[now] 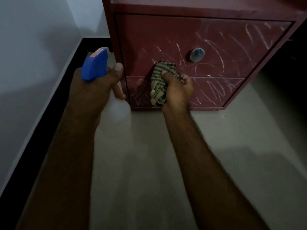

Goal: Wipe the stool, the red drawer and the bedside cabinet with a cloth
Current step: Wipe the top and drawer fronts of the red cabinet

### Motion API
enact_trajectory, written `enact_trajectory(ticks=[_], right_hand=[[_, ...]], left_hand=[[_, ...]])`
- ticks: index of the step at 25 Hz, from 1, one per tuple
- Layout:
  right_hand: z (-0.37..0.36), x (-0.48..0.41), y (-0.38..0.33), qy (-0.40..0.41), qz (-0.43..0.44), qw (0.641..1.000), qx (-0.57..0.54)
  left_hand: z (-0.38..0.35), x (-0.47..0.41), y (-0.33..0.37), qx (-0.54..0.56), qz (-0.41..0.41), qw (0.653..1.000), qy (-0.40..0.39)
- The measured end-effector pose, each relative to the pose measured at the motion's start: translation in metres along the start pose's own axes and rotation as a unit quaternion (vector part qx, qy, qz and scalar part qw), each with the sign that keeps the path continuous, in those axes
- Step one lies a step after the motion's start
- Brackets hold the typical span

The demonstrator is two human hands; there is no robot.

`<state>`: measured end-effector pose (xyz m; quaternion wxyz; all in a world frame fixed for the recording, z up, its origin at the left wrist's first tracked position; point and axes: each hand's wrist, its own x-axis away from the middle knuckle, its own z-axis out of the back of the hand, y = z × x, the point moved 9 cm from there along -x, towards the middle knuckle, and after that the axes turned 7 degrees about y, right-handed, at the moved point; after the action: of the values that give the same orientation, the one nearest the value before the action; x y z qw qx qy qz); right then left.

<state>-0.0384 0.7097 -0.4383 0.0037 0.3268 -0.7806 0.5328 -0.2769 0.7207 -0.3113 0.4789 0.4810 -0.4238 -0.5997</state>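
The red bedside cabinet stands on the floor ahead of me. Its red drawer front carries a round metal knob and many white scribble marks. My right hand grips a bunched striped cloth and presses it against the lower left part of the drawer front, across the seam with the bottom panel. My left hand holds a white spray bottle with a blue trigger head, just left of the cabinet's corner. No stool is in view.
A white wall with a black skirting runs along the left, close to my left arm. The pale tiled floor spreads in front of the cabinet. Right of the cabinet lies a dark gap.
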Motion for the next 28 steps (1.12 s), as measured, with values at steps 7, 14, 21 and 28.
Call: enact_trajectory(ticks=[7, 14, 21, 28], right_hand=[[0.014, -0.004, 0.008, 0.022, -0.027, 0.999, 0.001], [0.024, -0.009, 0.005, 0.036, -0.032, 0.999, -0.019], [0.034, -0.017, 0.005, 0.034, -0.026, 0.999, -0.012], [0.038, -0.025, -0.009, 0.028, 0.005, 0.999, -0.038]], left_hand=[[-0.006, 0.001, 0.001, 0.0, 0.0, 1.0, -0.006], [-0.009, 0.0, -0.003, 0.002, 0.013, 1.0, -0.004], [-0.011, -0.003, -0.01, 0.009, 0.007, 1.0, 0.006], [-0.015, -0.007, -0.012, 0.008, 0.006, 1.0, 0.0]])
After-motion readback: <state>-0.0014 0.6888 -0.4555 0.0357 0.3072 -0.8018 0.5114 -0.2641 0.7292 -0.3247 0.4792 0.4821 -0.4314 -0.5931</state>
